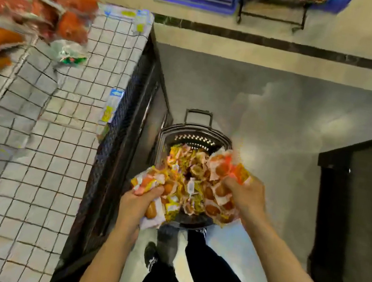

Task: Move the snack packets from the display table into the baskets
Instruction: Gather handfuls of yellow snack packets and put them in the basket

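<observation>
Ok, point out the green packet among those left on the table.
The green-and-white packet, on the checked cloth at the edge of the orange pile; the other packets there are orange or red.

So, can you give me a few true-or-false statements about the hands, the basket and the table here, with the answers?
1. The left hand and the right hand each grip snack packets. True.
2. The basket is empty. False: it is heaped with snack packets.
3. The basket stands on the display table. False: it stands on the floor beside the table.
4. Orange packets lie on the display table. True.
</observation>
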